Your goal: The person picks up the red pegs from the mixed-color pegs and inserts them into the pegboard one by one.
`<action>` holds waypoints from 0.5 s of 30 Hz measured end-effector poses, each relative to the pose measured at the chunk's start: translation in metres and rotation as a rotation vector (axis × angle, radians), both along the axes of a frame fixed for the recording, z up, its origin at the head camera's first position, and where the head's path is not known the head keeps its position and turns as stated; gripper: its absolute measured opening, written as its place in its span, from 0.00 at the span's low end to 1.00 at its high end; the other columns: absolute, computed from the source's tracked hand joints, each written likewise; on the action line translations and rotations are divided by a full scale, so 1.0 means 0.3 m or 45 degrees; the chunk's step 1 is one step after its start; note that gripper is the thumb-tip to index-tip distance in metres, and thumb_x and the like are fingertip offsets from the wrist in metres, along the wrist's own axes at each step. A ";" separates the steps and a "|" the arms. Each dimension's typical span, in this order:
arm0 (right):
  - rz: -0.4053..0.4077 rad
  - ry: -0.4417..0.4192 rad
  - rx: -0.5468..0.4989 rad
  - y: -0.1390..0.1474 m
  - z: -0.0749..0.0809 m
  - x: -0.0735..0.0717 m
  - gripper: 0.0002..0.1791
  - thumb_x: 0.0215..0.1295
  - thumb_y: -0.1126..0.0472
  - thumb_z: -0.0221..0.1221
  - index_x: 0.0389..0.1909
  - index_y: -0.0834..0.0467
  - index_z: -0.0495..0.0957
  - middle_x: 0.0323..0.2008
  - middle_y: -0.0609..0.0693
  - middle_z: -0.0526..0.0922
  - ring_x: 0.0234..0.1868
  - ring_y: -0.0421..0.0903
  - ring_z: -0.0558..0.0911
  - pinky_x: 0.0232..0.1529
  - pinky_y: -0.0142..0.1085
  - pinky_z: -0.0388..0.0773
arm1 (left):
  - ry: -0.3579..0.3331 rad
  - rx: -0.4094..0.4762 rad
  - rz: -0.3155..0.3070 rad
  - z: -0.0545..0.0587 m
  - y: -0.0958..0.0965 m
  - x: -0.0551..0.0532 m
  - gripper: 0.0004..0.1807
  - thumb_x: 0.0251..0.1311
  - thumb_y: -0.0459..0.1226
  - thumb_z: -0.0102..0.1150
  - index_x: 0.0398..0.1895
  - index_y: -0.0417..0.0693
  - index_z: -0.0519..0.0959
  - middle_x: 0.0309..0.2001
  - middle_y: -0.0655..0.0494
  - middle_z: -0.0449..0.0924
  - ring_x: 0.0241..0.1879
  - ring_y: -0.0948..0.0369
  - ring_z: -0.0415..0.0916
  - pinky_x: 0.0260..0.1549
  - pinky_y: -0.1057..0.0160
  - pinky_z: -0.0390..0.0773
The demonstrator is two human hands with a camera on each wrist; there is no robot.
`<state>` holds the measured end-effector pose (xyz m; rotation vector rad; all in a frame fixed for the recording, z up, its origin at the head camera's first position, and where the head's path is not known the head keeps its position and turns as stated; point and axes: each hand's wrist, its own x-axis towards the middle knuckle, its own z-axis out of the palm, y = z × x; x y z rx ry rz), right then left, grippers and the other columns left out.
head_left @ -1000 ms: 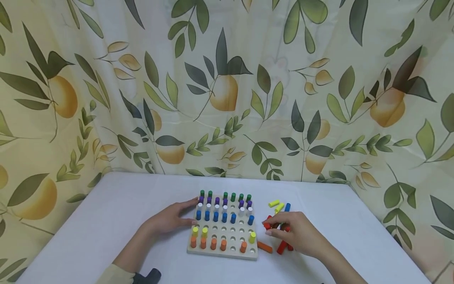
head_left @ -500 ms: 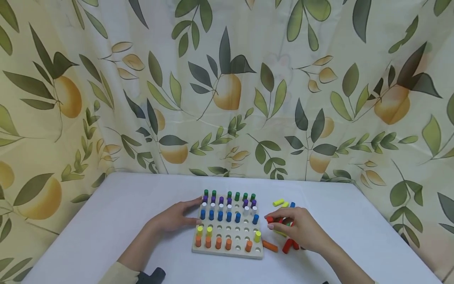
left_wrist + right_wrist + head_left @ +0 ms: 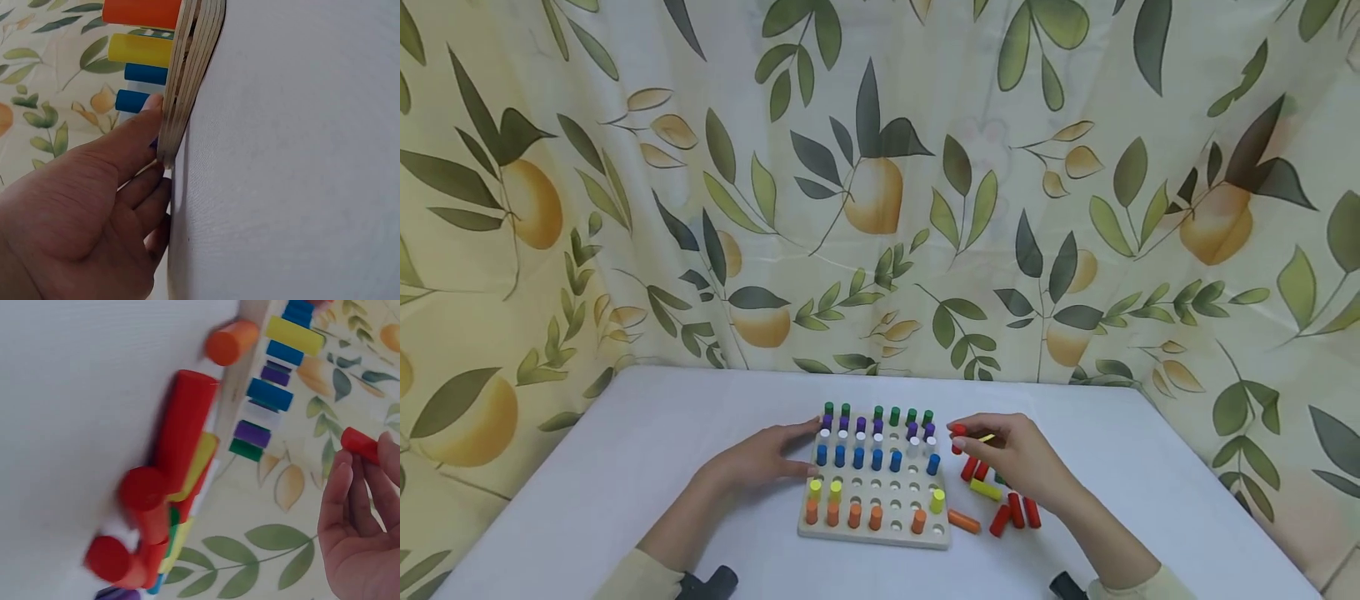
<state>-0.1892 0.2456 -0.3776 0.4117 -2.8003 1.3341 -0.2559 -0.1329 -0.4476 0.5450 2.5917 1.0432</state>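
Observation:
A pale wooden pegboard (image 3: 887,538) lies on the table with standing pegs in green, purple, white, blue, yellow and orange rows. Some holes are bare, mostly between the blue and yellow rows. My left hand (image 3: 760,457) rests against the board's left side, thumb and fingers spread along the edge; the left wrist view has the thumb (image 3: 140,125) right beside a blue peg. Just off the board's right side, my right hand (image 3: 1018,454) pinches a red peg (image 3: 957,440) between thumb and fingertips, raised above the loose pegs. That red peg (image 3: 359,445) sticks out from the fingertips in the right wrist view.
Loose pegs lie right of the board: an orange peg (image 3: 964,522) close to its edge, several red pegs (image 3: 1016,510) and a yellow peg (image 3: 986,489), partly under my right hand. A patterned curtain (image 3: 880,275) hangs behind the white-covered table (image 3: 737,550).
My right hand has lifted away from the loose pegs, up and slightly left, with a red peg between its fingers. Pegs it covered now show. My left hand stays at the board's edge.

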 end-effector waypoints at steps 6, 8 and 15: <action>0.036 0.070 0.011 -0.023 0.018 -0.018 0.16 0.69 0.55 0.69 0.53 0.57 0.87 0.41 0.47 0.88 0.40 0.52 0.86 0.35 0.44 0.88 | -0.007 0.062 0.001 -0.023 -0.004 -0.004 0.43 0.59 0.49 0.74 0.78 0.60 0.69 0.78 0.54 0.62 0.78 0.45 0.52 0.73 0.37 0.54; 0.020 0.087 0.017 -0.027 0.024 -0.019 0.15 0.68 0.55 0.69 0.53 0.55 0.87 0.40 0.46 0.88 0.40 0.50 0.86 0.36 0.42 0.87 | -0.005 0.076 0.003 -0.027 -0.003 -0.002 0.43 0.59 0.49 0.75 0.78 0.60 0.69 0.78 0.54 0.62 0.78 0.45 0.52 0.73 0.37 0.54; -0.066 0.125 -0.045 -0.018 0.027 -0.014 0.14 0.67 0.57 0.71 0.51 0.56 0.88 0.40 0.46 0.89 0.37 0.46 0.85 0.38 0.35 0.86 | 0.016 0.053 -0.037 -0.009 -0.003 -0.006 0.44 0.59 0.49 0.74 0.79 0.56 0.67 0.78 0.51 0.61 0.78 0.44 0.53 0.73 0.38 0.54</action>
